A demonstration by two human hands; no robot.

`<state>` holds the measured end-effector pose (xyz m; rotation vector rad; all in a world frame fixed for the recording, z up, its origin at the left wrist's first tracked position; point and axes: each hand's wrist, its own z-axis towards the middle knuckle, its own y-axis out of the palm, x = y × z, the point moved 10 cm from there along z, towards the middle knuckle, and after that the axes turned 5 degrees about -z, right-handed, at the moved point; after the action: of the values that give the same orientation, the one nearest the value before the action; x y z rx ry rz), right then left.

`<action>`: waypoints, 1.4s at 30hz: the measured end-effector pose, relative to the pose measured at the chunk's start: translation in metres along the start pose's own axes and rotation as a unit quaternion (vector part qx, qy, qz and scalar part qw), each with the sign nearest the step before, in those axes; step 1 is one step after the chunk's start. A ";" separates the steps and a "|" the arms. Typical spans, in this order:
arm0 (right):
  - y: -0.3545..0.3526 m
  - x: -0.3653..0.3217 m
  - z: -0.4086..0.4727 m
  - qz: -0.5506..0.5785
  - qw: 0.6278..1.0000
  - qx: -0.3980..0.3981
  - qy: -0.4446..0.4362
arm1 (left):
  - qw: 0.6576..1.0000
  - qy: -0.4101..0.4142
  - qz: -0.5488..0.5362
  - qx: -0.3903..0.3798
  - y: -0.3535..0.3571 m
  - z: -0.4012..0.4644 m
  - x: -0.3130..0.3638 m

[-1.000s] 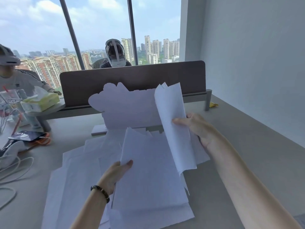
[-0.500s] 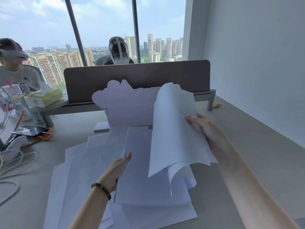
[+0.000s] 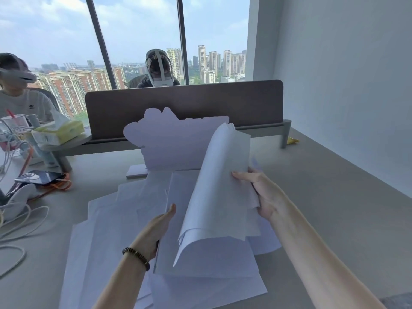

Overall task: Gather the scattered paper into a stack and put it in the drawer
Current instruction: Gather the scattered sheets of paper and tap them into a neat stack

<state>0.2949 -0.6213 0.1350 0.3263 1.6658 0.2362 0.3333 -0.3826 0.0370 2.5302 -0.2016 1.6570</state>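
Observation:
White sheets of paper [image 3: 107, 230] lie scattered over the grey desk [image 3: 334, 219] in front of me. My left hand [image 3: 156, 230], with a bead bracelet on the wrist, grips the left edge of a raised stack of paper [image 3: 200, 259]. My right hand [image 3: 265, 195] holds a bundle of several sheets [image 3: 220, 192] by its right edge. That bundle stands up and curls over the stack. No drawer is in view.
A white cut-out sign [image 3: 169, 143] stands behind the paper, before a brown divider panel [image 3: 185, 103]. At the left lie a phone [image 3: 42, 177], cables [image 3: 17, 219], a tissue box [image 3: 58, 132] and cups. Two persons with headsets sit beyond. A wall runs along the right.
My right hand has taken up more sheets and swung the bundle left over the stack held by my left hand. My left hand has barely moved.

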 end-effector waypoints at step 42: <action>-0.060 0.067 0.006 -0.576 0.788 0.215 0.026 | 0.996 0.017 -0.065 -0.053 0.005 0.002 0.003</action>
<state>0.2900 -0.6545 0.0513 -0.4110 1.6771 -1.0757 0.3350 -0.3875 0.0388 2.3811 -0.1156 1.5953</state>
